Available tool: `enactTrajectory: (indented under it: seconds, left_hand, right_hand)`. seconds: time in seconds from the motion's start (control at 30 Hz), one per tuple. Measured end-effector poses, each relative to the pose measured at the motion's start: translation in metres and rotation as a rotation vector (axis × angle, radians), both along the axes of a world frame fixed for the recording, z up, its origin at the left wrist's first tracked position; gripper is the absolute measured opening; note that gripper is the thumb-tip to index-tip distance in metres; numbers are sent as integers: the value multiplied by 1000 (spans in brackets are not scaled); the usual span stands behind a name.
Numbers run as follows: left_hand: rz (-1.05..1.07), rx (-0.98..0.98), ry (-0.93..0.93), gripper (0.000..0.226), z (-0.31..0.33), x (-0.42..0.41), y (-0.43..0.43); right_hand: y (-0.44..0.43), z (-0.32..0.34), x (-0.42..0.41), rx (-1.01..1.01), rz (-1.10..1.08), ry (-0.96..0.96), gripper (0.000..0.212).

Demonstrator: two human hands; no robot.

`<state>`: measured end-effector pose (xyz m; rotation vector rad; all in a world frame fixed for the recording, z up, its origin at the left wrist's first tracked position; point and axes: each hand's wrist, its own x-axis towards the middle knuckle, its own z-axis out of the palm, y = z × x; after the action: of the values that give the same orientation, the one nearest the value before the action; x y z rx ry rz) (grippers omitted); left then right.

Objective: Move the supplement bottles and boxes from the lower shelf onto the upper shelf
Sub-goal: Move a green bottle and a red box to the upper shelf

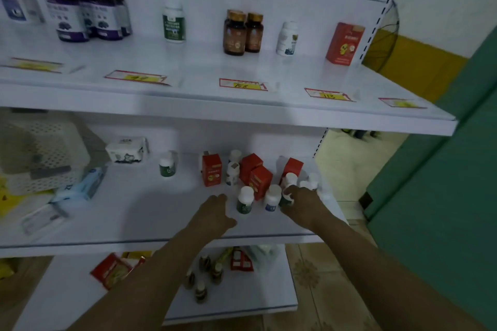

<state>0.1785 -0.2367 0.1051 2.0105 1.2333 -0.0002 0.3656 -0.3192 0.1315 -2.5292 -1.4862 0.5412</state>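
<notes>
One wide-angle camera, worn on the person's head, gives the only view. It stands close in front of a white shelf unit and looks forward and down. The upper shelf crosses the middle of the frame and is seen from above, so its top shows. The lower shelf lies nearer and below it. Both forearms rise from the near bottom edge. The left hand and the right hand, which grips a small bottle, sit right of centre. The shelves slope down to the right, perhaps from a tilted head or lens bend. The unit's end, the floor and a green wall fill the right.
</notes>
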Motion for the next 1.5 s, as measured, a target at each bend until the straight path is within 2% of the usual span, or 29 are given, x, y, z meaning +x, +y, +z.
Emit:
enactTrajectory:
  seconds: [0.3, 0.53, 0.6, 0.7, 0.8, 0.87, 0.97, 1.03, 1.13, 1.23, 1.33, 1.4, 1.5]
  left_hand:
    - [189, -79, -55, 78, -67, 71, 46]
    - [218, -148, -151, 92, -102, 99, 81]
    - [195, -197, -188, 87, -110, 105, 88]
    - [186, -220, -221, 63, -120, 109, 92]
    - [199, -227, -259, 57, -120, 107, 93]
    - [216, -233, -292, 60, -112, 104, 94]
    - [286, -326, -456, 61, -86, 88, 96]
    - [304, -419, -587, 52, -62, 72, 94]
    - [282, -483, -690, 39, -23, 45, 85]
    - [299, -501, -744, 44, 12, 21, 74]
    - [316, -532, -794, 52, 44, 0, 60]
    - [314, -546, -839, 37, 64, -15, 47]
    - [255, -562, -871, 15, 95, -39, 24]
  right_hand:
    - [98, -56, 55, 7, 77, -5, 50]
    - [158, -97, 57, -8, 79, -12, 69]
    - [165, -107, 57, -26, 55, -19, 66]
    - [166, -112, 56, -3, 59, -45, 62]
    - [165, -106, 56, 9, 73, -26, 59]
    - [162, -95, 56, 33, 80, -10, 62]
    - [154, -68, 50, 105, 86, 49, 61]
    - [146, -46, 42, 156, 106, 94, 58]
    - [128, -12, 26, 159, 172, 129, 59]
    - [107, 22, 4, 154, 247, 175, 55]
    - [84, 61, -22, 168, 349, 215, 43]
    - [69, 83, -39, 168, 377, 235, 36]
    - [50, 107, -56, 136, 397, 259, 37]
